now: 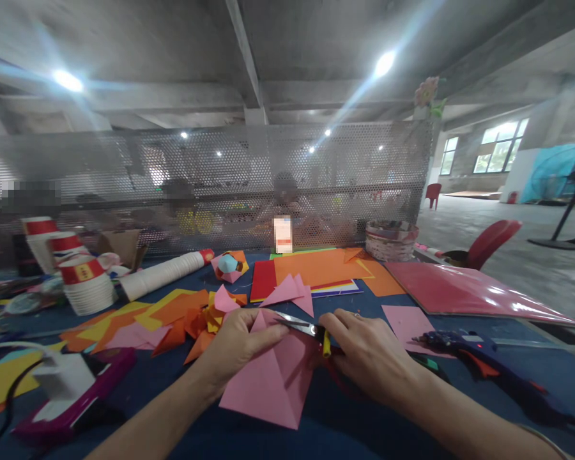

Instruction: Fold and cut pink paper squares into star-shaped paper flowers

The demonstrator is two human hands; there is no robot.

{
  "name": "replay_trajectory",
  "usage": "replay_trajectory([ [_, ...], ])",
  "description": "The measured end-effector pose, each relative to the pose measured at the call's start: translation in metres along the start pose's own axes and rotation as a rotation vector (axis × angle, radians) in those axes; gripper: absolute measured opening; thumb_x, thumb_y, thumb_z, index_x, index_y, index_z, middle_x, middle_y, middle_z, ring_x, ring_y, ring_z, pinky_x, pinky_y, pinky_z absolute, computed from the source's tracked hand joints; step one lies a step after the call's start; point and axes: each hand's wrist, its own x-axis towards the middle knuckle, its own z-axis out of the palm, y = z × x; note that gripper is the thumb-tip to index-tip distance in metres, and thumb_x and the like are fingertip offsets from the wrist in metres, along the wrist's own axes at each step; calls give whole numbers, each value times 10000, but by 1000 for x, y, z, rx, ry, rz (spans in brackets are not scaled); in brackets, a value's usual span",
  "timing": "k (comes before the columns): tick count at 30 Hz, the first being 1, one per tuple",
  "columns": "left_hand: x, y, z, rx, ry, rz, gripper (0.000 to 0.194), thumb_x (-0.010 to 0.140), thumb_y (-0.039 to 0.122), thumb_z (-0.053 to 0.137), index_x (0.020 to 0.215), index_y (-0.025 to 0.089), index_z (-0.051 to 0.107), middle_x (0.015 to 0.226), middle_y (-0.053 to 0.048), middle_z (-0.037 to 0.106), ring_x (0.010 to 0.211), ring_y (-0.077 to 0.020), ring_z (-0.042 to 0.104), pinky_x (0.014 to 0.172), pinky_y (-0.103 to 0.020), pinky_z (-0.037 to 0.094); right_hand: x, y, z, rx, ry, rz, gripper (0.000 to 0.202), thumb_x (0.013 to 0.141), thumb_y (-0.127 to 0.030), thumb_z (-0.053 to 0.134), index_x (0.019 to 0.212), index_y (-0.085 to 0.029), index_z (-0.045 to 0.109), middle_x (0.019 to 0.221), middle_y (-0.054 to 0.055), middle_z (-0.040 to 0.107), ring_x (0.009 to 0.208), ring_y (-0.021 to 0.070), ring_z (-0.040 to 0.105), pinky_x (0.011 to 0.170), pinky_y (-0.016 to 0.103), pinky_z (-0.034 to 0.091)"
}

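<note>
My left hand [246,342] pinches a folded sheet of pink paper [261,396] near its top, thumb in front. Below the hand the sheet hangs over the blue table, showing crease lines. In my right hand [357,345] is a pair of scissors [303,325], gripped by its dark and yellow handles. The metal blades point left across the upper part of the pink paper, close to my left thumb. Whether they are cutting into it cannot be made out. Just behind the blades lie pointed pink paper pieces [290,291].
Orange and yellow paper pieces [172,310] lie left, near stacked paper cups [86,287] and a purple power strip [76,396]. Coloured sheets [311,267] and a woven basket [391,239] stand behind. A glue gun [489,364] and red glossy sheets [464,287] are right.
</note>
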Motion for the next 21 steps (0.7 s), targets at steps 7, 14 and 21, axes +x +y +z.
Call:
replay_trajectory([
  [7,0,-2,-1,-6,15,-33,354,690,422,736,935,166,719,778,-31,703,677,-143,594,620,-226,424,-1,0,-2,-4,-16,-3,118,833,-196,558,948,-191,534,836,24,619,712,172,589,521,261,295],
  [14,0,-5,0,-39,39,-23,334,678,413,745,898,163,718,772,-39,710,716,-169,624,651,-245,455,-2,0,-2,20,-32,2,128,867,-289,574,940,-188,543,839,27,629,714,187,607,534,266,323],
  [21,-1,-1,2,-53,26,-56,334,663,444,755,839,163,712,779,-54,726,675,-174,645,602,-239,473,3,1,-7,48,-23,130,208,872,-386,577,968,-206,533,889,20,661,758,182,644,585,249,375],
])
